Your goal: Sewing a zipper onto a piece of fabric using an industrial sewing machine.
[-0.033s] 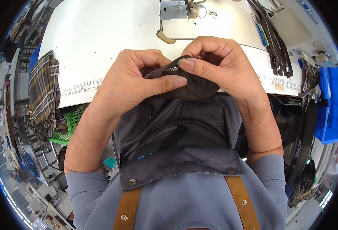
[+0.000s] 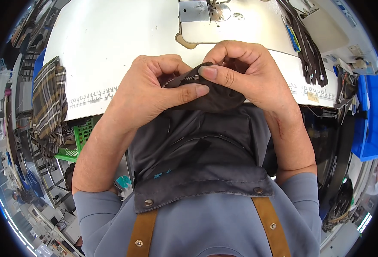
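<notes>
At the far left a plaid cloth point(image 2: 49, 103) hangs beside the counter point(image 2: 103, 47), with a green basket point(image 2: 85, 128) just below the counter's near edge. A printed ruler point(image 2: 94, 96) runs along that edge.

Next comes the left hand point(image 2: 148, 85), closed on the left part of a dark cloth point(image 2: 223, 96), its thumb lying across the front; the fingers behind are mostly hidden. Between the two thumbs a zip point(image 2: 192, 78) with metal teeth shows at the cloth's upper fold. The cloth is held up before the person, over the counter's near edge and the top of the apron point(image 2: 206, 177). Beyond it, on the far side, stands the sewing machine point(image 2: 196, 12), apart from the cloth.

The right hand point(image 2: 251, 73) pinches the upper fold, its thumb tip at the zip's right end. The step in hand seems to be working the cloth around that end by touch; the next move calls for a firm left grip and small, careful shifts of the right thumb, so the fold does not slip.

Further right lie a blue-and-yellow tool point(image 2: 294, 38) and several loose zips point(image 2: 313, 60), then a blue bin point(image 2: 369, 132) beyond the counter.
</notes>
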